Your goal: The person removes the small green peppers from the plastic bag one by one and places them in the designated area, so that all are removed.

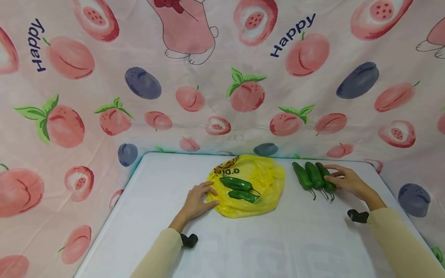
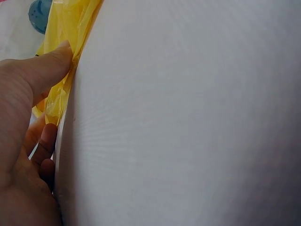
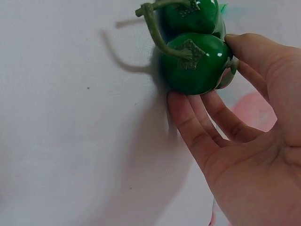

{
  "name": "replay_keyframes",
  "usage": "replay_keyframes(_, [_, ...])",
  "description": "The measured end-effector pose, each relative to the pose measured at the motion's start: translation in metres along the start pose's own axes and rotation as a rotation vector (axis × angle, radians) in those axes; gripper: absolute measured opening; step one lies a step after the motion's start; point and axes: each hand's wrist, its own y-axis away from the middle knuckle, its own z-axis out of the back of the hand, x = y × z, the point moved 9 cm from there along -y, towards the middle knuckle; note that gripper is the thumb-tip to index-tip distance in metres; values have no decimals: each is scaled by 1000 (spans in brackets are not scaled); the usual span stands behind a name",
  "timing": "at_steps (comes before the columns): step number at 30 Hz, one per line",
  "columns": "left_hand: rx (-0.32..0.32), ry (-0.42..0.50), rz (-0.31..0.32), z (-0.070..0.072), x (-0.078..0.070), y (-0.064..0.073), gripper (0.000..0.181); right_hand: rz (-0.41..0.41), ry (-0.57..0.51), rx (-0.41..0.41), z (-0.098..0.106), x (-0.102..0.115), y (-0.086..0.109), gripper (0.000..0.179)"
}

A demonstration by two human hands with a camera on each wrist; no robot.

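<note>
In the head view a yellow plastic bag (image 1: 271, 185) lies flattened on the table with two green peppers (image 1: 236, 183) on it. My left hand (image 1: 196, 199) is at the bag's left edge, thumb and fingers spread apart and touching the plastic. The left wrist view has the thumb (image 2: 56, 61) against the crumpled yellow bag (image 2: 75, 23). Over to the right, three green peppers lie side by side, stems towards me. My right hand (image 1: 347, 181) pinches the rightmost green pepper (image 1: 324, 172). In the right wrist view, thumb and fingertips are on either side of this pepper (image 3: 207, 75).
The white table (image 1: 167, 170) ends at a back edge against a hanging cloth (image 1: 208, 88) printed with peaches and plums. Black wrist cameras (image 1: 189, 240) sit at both cuffs. Part of a green thing (image 1: 437, 255) shows at the far right.
</note>
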Motion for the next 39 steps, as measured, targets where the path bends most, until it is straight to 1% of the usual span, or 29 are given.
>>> replay_keyframes(7, [0, -2, -4, -1, 1, 0, 22, 2, 3, 27, -1, 3, -1, 66])
replay_keyframes(12, [-15, -5, -19, -1, 1, 0, 22, 5, 26, 52, -2, 4, -2, 65])
replay_keyframes(18, [-22, -13, -31, 1, 0, 1, 22, 28, 68, 84, -1, 13, -2, 64])
replay_keyframes(22, [-27, -7, -39, 2, -1, 2, 22, 9, 90, 131, -1, 15, 0, 71])
replay_keyframes(25, [-20, 2, -25, 1, 0, 1, 21, -16, 109, 172, 0, 13, 2, 76])
replay_keyframes(29, [-12, 4, -12, 1, 0, 0, 22, -25, 144, 213, 3, 17, 8, 81])
replay_keyframes(31, [-15, -2, -15, 1, -1, 0, 22, -19, 172, 220, 5, 21, 11, 84])
replay_keyframes(36, [-16, 1, -21, 1, -1, 0, 23, 4, 239, 207, 10, 32, 17, 87])
replay_keyframes(39, [-7, -1, -12, 0, 0, 0, 22, 17, 252, 203, 12, 38, 19, 88])
